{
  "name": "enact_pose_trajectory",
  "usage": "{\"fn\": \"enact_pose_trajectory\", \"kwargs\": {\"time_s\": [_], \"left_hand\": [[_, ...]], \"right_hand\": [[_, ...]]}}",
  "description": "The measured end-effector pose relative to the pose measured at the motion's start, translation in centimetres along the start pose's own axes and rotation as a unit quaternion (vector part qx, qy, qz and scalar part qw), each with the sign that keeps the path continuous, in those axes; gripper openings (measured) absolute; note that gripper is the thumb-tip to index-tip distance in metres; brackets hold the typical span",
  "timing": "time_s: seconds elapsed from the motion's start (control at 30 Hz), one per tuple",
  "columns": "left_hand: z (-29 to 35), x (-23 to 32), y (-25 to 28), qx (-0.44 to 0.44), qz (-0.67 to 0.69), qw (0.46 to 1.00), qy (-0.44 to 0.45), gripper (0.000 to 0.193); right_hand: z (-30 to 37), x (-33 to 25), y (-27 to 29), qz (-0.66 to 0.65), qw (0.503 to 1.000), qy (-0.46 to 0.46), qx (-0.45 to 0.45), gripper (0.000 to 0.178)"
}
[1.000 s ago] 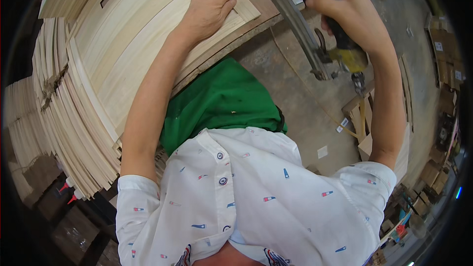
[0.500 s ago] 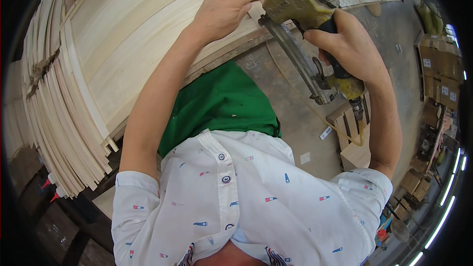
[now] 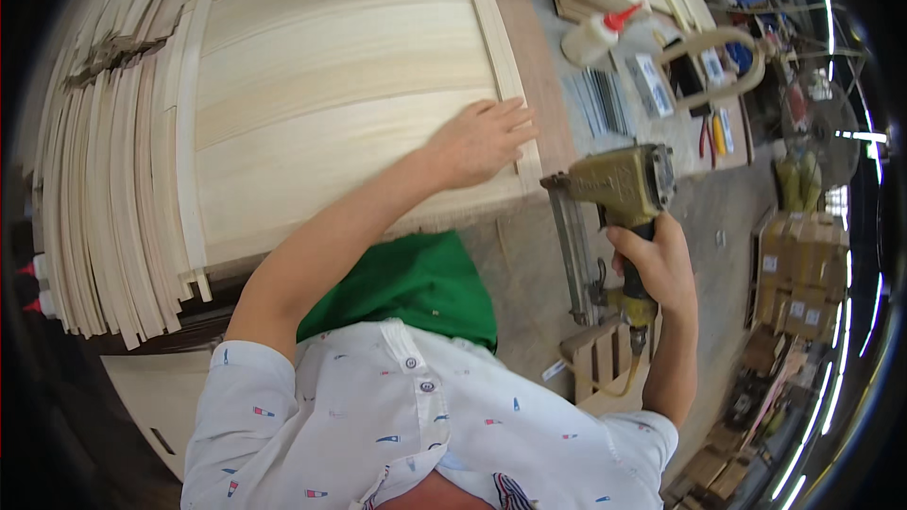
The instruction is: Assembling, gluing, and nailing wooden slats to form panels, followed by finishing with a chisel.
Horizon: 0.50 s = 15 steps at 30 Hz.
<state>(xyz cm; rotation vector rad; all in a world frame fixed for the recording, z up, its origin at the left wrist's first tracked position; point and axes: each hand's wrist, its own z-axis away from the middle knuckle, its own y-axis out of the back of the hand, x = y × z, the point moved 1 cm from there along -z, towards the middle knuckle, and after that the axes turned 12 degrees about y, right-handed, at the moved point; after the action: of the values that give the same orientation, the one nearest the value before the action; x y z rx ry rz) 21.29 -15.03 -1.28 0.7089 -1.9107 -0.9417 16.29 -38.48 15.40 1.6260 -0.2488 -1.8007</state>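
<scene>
A pale wooden panel [image 3: 340, 113] lies on the workbench in front of me, with a narrow wood strip [image 3: 487, 28] along its right edge. Across that strip, near its close end, my left hand [image 3: 482, 144] rests with fingers stretched out. My right hand [image 3: 661, 260] is wrapped round the black grip of a yellow-green pneumatic nail gun [image 3: 619, 179]. The gun's nose points left, close to the panel's near right corner; whether it touches the wood I cannot tell. An air hose [image 3: 619, 387] hangs from the bottom of its handle.
Stacked wood strips [image 3: 109, 189] stand along the panel's left side. To the right lie a glue bottle [image 3: 590, 38] with red cap, metal nail strips [image 3: 600, 99], pliers [image 3: 707, 137] and a wooden frame piece [image 3: 713, 66]. Cardboard boxes [image 3: 803, 269] and a fan [image 3: 817, 118] stand farther right.
The view has shifted, showing more of the panel and bench. The nail gun and my right hand appear lower and farther from the camera. My left hand stays on the strip.
</scene>
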Motion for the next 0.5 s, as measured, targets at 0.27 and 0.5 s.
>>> {"fn": "enact_pose_trajectory", "kwargs": {"time_s": [0.27,0.5], "left_hand": [[1.2,-1.7,0.9,0.025,-0.027,0.997,0.062,0.051],[0.4,-1.7,1.4,-0.012,-0.002,0.998,0.063,0.048]], "right_hand": [[-11.8,-4.8,1.0,0.045,0.994,0.095,-0.036,0.022],[-27.1,-8.7,-1.8,0.076,0.979,0.168,-0.086,0.028]]}}
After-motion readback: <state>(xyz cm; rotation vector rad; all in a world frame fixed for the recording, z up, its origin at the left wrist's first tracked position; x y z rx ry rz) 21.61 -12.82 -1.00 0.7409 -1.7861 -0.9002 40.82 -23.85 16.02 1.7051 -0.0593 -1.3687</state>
